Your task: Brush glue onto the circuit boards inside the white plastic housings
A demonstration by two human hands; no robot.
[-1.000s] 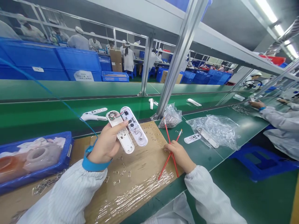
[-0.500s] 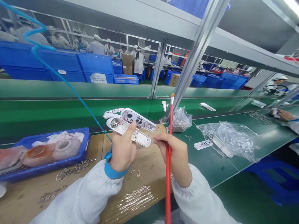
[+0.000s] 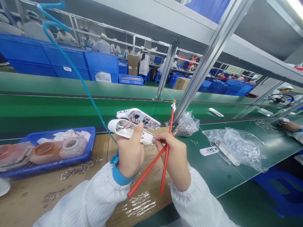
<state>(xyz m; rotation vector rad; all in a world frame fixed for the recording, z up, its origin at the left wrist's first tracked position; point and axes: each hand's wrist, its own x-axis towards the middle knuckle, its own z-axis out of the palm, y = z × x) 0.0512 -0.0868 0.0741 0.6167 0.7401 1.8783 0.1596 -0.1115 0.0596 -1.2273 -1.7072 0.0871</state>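
Holding: The left hand [image 3: 129, 154] is closed around an open white plastic oval housing [image 3: 123, 129], its fingers curled behind the shell and its thumb [image 3: 140, 127] pressed onto the inner face. Thin red and green wires [image 3: 129, 123] lie inside the shell.

Beside the left thumb: A white plastic oval panel [image 3: 138, 118], dotted with dark circuit parts, sits just beyond the housing and overlaps it. I cannot tell whether the wires join the two pieces.

Right hand: The right hand [image 3: 172, 154] is curled shut, gripping two slender red sticks [image 3: 167, 154] that cross inside the fingers. One stands nearly upright; the other slants down toward the left forearm. The index fingertip [image 3: 155, 140] touches the end of the housing.

Left wrist: A bright blue strap [image 3: 118, 173] circles it, and a blue coiled cord [image 3: 81, 85] rises away from it, past the far side of the hand.

Left of the left hand: A blue plastic tray [image 3: 91, 138] holds pinkish moulded parts wrapped in clear film [image 3: 44, 153].

Below both hands: A brown cardboard sheet [image 3: 99, 148] carries scattered small metal clips [image 3: 80, 167].

Right of the right hand: A clear plastic bag [image 3: 236, 148] lies on a green workbench [image 3: 220, 173], and a small bag of metal parts [image 3: 187, 126] sits nearer the hand.

Far right: A co-worker's hand [image 3: 290, 126] rests on the bench.
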